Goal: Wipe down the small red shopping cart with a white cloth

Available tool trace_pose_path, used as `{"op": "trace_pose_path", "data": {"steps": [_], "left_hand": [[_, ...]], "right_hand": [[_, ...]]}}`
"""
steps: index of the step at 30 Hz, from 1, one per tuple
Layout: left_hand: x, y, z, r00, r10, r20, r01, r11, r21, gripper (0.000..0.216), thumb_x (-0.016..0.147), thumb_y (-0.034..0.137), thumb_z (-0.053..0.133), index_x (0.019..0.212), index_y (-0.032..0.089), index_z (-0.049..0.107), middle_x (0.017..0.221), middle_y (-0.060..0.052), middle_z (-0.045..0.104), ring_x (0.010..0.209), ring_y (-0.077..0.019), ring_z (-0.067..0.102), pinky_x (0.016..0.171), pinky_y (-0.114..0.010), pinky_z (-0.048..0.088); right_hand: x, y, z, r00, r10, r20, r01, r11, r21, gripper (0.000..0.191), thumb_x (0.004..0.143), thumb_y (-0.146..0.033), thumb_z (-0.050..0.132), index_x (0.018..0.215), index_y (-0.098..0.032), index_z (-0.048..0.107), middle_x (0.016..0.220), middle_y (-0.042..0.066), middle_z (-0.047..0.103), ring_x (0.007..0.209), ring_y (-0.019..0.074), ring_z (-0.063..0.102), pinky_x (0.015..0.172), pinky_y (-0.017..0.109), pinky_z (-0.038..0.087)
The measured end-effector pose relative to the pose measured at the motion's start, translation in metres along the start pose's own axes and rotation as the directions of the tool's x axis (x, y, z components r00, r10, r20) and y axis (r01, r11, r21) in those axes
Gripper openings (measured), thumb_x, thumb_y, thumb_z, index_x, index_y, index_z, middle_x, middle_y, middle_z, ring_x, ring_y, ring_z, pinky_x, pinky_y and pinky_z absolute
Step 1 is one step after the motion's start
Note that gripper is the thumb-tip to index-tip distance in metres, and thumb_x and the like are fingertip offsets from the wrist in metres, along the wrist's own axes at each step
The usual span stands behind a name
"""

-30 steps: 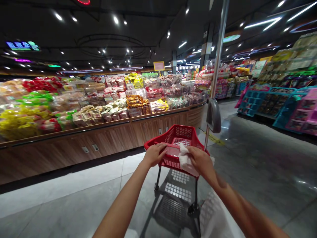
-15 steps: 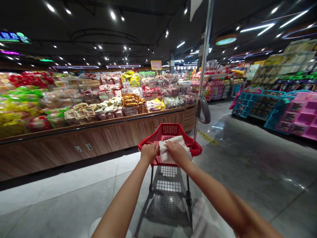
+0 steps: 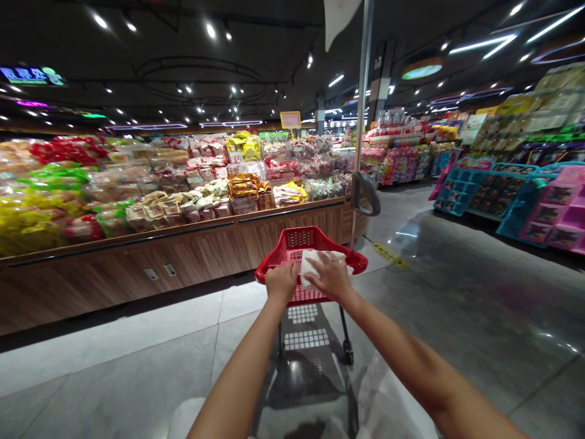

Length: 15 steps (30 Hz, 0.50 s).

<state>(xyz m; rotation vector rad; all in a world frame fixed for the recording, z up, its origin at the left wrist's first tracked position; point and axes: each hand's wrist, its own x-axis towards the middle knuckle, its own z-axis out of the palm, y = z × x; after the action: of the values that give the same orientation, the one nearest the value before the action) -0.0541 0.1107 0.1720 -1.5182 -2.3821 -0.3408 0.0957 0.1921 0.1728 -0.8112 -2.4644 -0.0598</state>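
A red plastic shopping cart (image 3: 293,237) stands in front of me on dark legs with small wheels. My left hand (image 3: 280,283) is closed around the left part of its handle. Beside it, my right hand (image 3: 331,275) presses a folded white cloth (image 3: 308,266) onto the right part of the handle, its fingers bent over the top of the cloth. The cloth and hand cover that stretch of the handle. From the cart's right side rises a metal pole (image 3: 361,116) with a grey loop grip (image 3: 367,194).
A wood-panelled counter (image 3: 201,244) heaped with packaged snacks (image 3: 205,198) runs along the left and ahead. On the right stand blue display racks (image 3: 466,189) and pink display racks (image 3: 557,207). A yellow floor marking (image 3: 390,255) lies on the grey tiled floor between them.
The cart's front and its pole have swung a little to the left. My right hand has slid slightly over the cloth, its fingers now more spread. My left hand keeps its hold.
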Motion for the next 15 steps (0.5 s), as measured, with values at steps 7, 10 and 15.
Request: {"op": "trace_pose_path", "data": {"steps": [7, 10, 15], "left_hand": [[-0.007, -0.020, -0.003, 1.000, 0.005, -0.019, -0.005, 1.000, -0.010, 0.050, 0.097, 0.039, 0.020, 0.093, 0.018, 0.064, 0.085, -0.010, 0.071, 0.083, -0.0239, 0.065, 0.072, -0.034, 0.037], [-0.012, -0.014, 0.001, 0.998, -0.040, -0.058, 0.038, 0.999, -0.026, 0.048, 0.096, 0.039, 0.021, 0.096, 0.018, 0.065, 0.086, -0.010, 0.071, 0.082, -0.0244, 0.064, 0.074, -0.035, 0.037], [-0.019, -0.012, 0.002, 0.997, -0.052, -0.059, 0.049, 0.998, -0.038, 0.046, 0.096, 0.036, 0.022, 0.094, 0.017, 0.064, 0.087, -0.011, 0.070, 0.081, -0.0237, 0.063, 0.074, -0.035, 0.036]], "right_hand": [[-0.004, 0.043, -0.003, 0.990, -0.141, -0.006, 0.141, 0.988, 0.067, 0.038, 0.091, -0.024, 0.046, 0.128, -0.025, 0.056, 0.131, 0.007, 0.057, 0.115, 0.0228, 0.053, 0.094, 0.036, 0.042], [0.001, 0.036, 0.000, 0.996, -0.090, -0.015, 0.091, 0.992, 0.082, 0.036, 0.093, -0.025, 0.043, 0.123, -0.023, 0.060, 0.127, 0.008, 0.060, 0.111, 0.0217, 0.056, 0.093, 0.035, 0.043], [0.017, -0.021, 0.007, 0.987, -0.154, -0.045, 0.156, 0.985, 0.069, 0.034, 0.093, -0.039, 0.046, 0.122, -0.031, 0.060, 0.128, 0.005, 0.059, 0.119, 0.0271, 0.049, 0.099, 0.043, 0.035]]}}
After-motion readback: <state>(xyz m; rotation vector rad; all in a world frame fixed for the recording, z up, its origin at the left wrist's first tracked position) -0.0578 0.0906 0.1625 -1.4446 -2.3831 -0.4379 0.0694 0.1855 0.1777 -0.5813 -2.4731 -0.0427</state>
